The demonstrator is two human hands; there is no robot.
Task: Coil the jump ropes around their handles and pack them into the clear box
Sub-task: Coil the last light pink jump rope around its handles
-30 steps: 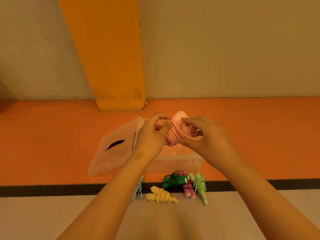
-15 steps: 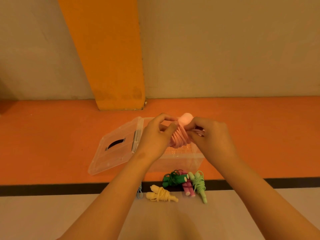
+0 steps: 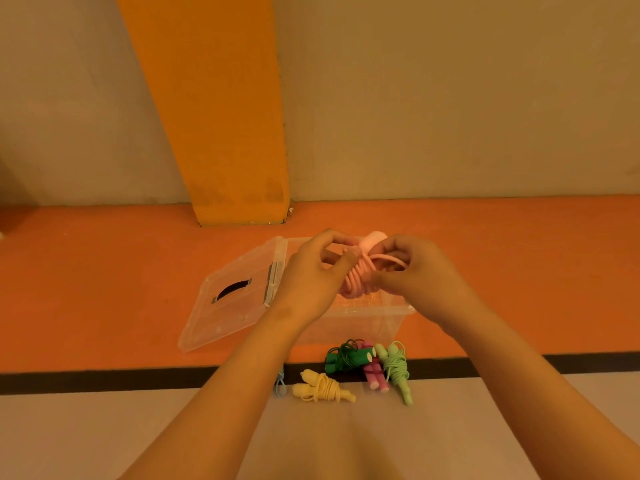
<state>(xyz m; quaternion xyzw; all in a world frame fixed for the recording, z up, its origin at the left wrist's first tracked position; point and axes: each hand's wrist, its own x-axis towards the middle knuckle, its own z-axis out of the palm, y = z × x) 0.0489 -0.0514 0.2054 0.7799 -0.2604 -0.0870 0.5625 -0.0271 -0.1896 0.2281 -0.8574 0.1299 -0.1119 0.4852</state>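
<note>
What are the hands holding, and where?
A pink jump rope: the left hand grips the coiled handles, the right hand pinches its loose cord loop.

So there's a big orange pillar set against a plain beige wall that carries on to both sides of it. Low down the pillar has a couple of darker smudges. Its foot sits on an orange floor strip spreading left and right. Nearer than the pillar, a black line edges that strip, then comes pale grey floor.
</note>
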